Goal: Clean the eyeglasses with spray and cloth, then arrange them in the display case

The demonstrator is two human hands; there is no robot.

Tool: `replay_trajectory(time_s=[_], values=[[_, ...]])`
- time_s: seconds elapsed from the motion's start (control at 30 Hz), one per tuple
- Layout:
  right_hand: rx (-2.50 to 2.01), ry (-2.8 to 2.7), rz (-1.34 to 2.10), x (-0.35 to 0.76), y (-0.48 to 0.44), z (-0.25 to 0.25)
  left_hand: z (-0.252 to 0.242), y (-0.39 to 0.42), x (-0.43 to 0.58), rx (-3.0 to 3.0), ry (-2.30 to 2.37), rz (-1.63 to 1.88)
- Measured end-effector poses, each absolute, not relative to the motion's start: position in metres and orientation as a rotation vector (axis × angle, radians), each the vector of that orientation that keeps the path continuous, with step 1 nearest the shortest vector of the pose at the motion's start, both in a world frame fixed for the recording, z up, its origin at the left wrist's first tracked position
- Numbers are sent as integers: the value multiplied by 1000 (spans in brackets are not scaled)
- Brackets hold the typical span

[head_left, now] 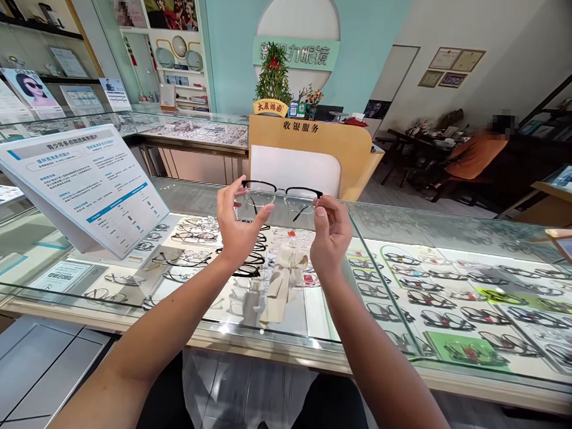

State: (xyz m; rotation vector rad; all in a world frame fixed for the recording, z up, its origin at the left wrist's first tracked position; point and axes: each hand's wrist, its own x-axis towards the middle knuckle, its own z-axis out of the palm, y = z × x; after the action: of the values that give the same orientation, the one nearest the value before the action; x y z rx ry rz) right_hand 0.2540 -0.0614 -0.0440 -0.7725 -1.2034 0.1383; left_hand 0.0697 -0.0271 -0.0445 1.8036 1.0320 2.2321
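I hold a pair of black-browed glasses (pixel 281 194) up in front of me, above the glass counter (pixel 409 226). My left hand (pixel 238 222) pinches the frame's left end with thumb and fingers closed on it. The frame's right end sits between the closed fingertips of my right hand (pixel 331 232). A beige cleaning cloth (pixel 283 281) lies crumpled on the counter glass just below and between my wrists.
Inside the counter lie several rows of glasses (pixel 453 298). A slanted white and blue info board (pixel 86 183) stands on the counter at left. Behind are a wooden cashier desk (pixel 312 149) with a plant, and a seated person in orange (pixel 473 153) at far right.
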Motion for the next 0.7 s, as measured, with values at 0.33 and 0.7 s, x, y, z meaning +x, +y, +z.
replay_trajectory(time_s=[0.33, 0.7], values=[[-782, -1139, 135, 252, -65, -39, -44, -29, 69, 1831, 1075, 2231], [-793, -956, 474, 250, -63, -33, -46, -29, 66, 2075, 1046, 2357]])
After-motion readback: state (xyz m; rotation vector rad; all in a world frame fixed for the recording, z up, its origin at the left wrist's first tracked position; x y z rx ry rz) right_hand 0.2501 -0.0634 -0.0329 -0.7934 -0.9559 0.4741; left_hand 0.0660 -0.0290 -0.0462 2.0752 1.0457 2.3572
